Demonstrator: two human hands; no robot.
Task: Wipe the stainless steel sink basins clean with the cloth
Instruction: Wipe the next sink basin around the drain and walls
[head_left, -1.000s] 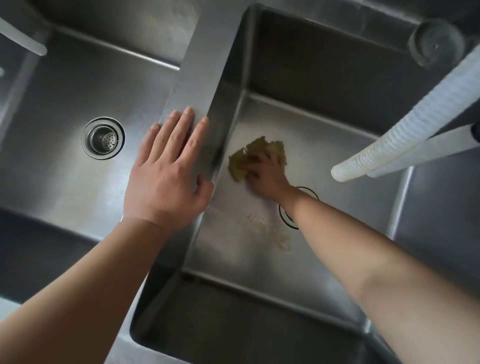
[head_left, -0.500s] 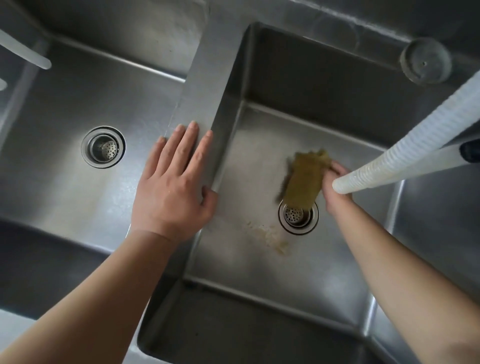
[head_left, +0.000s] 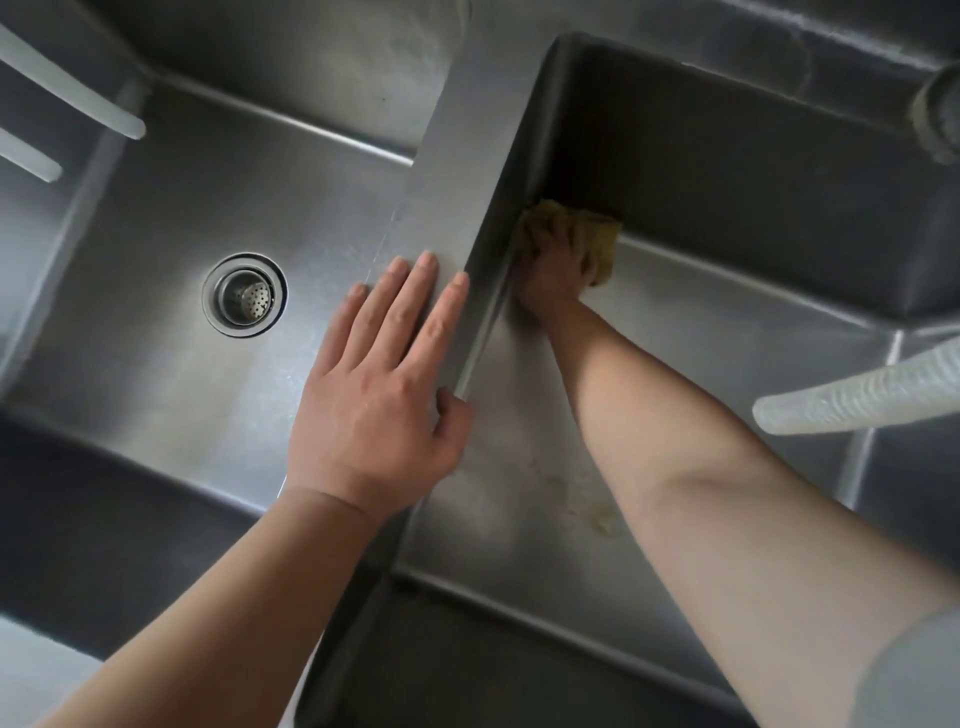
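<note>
Two stainless steel basins lie below me, split by a flat steel divider (head_left: 457, 171). My right hand (head_left: 550, 265) reaches into the right basin (head_left: 727, 322) and presses a yellow-brown cloth (head_left: 602, 244) into the far left corner of its floor, fingers curled over the cloth. My left hand (head_left: 384, 384) rests flat on the divider, fingers straight, thumb hooked over its right edge. A yellowish smear (head_left: 597, 514) stays on the right basin floor beside my forearm. The right basin's drain is hidden under my arm.
The left basin (head_left: 156, 364) has a round strainer drain (head_left: 244, 293). A ribbed white hose (head_left: 857, 400) juts in from the right over the right basin. Two white tubes (head_left: 78, 101) enter at the upper left. A round grey fitting (head_left: 940, 119) sits at the top right.
My right hand has swept the cloth from near the drain, beside the hose, leftward and away into the far left corner. The left hand has stayed on the divider.
</note>
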